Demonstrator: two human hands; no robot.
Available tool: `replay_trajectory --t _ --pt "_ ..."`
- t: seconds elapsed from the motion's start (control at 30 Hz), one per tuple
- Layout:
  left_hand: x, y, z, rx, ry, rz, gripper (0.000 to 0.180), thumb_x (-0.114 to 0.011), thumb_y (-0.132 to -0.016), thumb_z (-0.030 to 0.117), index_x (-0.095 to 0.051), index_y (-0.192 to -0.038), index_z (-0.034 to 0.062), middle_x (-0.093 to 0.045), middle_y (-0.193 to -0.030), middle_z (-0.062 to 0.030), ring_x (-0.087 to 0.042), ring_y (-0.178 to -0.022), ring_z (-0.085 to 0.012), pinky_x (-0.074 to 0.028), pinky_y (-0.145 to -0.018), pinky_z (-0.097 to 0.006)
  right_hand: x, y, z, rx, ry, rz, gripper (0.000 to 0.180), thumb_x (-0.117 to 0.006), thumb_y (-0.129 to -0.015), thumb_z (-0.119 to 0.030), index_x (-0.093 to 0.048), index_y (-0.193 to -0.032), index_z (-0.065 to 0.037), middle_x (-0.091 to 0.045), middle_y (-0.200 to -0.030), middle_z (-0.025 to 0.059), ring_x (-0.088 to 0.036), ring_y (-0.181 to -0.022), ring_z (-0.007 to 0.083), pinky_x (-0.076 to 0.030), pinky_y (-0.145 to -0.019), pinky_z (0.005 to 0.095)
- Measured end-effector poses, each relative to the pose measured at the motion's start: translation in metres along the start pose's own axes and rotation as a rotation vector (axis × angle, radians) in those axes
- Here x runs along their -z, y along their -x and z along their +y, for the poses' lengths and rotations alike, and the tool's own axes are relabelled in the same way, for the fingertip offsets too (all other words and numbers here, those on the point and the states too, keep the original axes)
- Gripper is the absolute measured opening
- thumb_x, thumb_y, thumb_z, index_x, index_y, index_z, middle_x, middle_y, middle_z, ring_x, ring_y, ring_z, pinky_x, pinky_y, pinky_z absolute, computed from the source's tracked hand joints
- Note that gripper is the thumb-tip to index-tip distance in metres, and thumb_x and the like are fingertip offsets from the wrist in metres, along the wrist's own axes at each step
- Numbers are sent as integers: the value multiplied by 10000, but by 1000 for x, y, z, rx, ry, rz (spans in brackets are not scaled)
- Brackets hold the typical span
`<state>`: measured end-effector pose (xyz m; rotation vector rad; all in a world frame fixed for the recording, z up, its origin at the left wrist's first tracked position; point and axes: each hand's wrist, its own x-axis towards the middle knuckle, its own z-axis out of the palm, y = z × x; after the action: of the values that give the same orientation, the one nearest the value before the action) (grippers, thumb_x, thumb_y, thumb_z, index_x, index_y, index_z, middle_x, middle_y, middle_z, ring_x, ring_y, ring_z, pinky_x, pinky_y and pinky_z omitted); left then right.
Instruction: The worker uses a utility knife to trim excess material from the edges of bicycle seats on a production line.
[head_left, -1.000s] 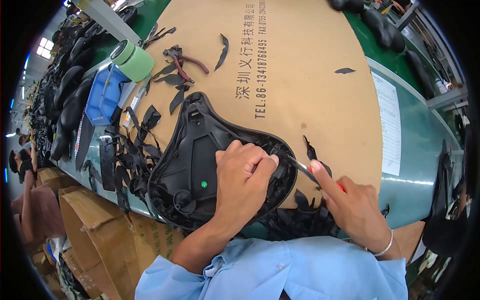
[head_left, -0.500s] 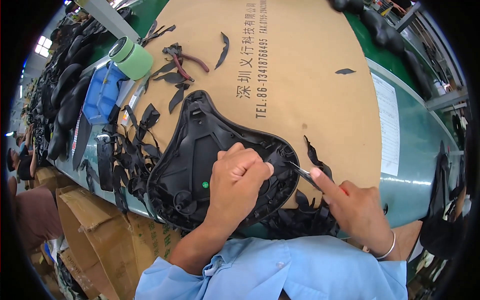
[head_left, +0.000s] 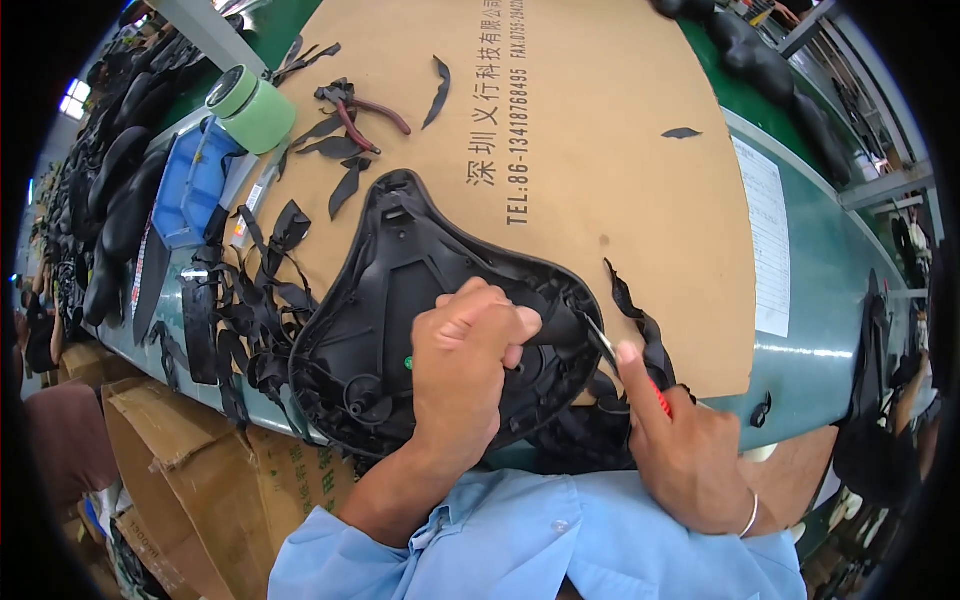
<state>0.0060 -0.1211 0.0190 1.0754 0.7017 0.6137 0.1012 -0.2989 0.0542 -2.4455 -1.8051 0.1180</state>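
Note:
A black saddle (head_left: 345,300) lies underside up, its narrow nose pointing away from me and its ribbed shell showing. My left hand (head_left: 463,365) is a closed fist over its middle, gripping a flap of black cover material (head_left: 558,322) that stretches toward the right rim. In my right hand (head_left: 690,450) is a slim knife (head_left: 604,345) with a red handle and a narrow metal blade. The blade's tip meets the material at the saddle's right edge. My left wrist and fist hide part of the shell.
A brown cardboard sheet (head_left: 610,120) covers the green table (head_left: 800,385). Black offcuts (head_left: 265,325) are heaped at left, with red-handled pliers (head_left: 365,120), a green jar (head_left: 250,110) and a blue bin (head_left: 190,185) beyond. Paper (head_left: 765,230) lies at right; an open carton (head_left: 190,470) stands lower left.
My right hand has swung nearer my body, and the knife now stands steeper at the rim. The left fist has turned slightly, with the flap pulled taut. The view has shifted a little.

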Motion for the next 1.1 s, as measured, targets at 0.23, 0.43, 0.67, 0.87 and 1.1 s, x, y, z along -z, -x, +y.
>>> replay_trajectory --t 0.23,0.43,0.67,0.87,1.1 --pt "15 -8 18 145 257 12 158 -580 -824 107 -527 -676 111 -426 -668 52 -435 -681 -59 -350 -657 -221 3 -9 -2 -120 -102 7 682 -607 -727 -52 -449 -1382 -151 -445 -554 75 -460 -394 222 -338 -407 379" --pt "20 -77 59 -361 -745 -433 240 -498 -944 250 -615 -889 48 -565 -792 14 -504 -742 -65 -395 -677 -222 8 -79 39 -32 -40 32 559 -586 -824 -123 -467 -1360 -226 -513 -570 82 -520 -485 296 -393 -490 398" --pt "19 -107 67 -20 -37 -289 210 -446 -960 209 -491 -819 61 -528 -724 -24 -490 -635 -91 -374 -565 -215 -8 -72 16 -48 137 72 626 -608 -816 -112 -400 -1403 -175 -492 -532 58 -490 -414 241 -346 -409 377" --pt "52 -84 99 -248 502 -141 164 -513 -929 163 -472 -794 80 -506 -729 -14 -453 -608 -84 -300 -476 -190 -11 -54 -12 -242 -3 -20 620 -574 -828 -88 -372 -1413 -119 -518 -549 87 -506 -428 262 -359 -429 396" --pt "21 -56 75 -921 -990 230 255 -610 -883 263 -550 -773 40 -528 -772 -21 -463 -644 -84 -371 -523 -252 -2 -65 4 -202 -27 49 561 -563 -834 -97 -425 -1378 -118 -568 -594 99 -535 -465 280 -372 -464 400"
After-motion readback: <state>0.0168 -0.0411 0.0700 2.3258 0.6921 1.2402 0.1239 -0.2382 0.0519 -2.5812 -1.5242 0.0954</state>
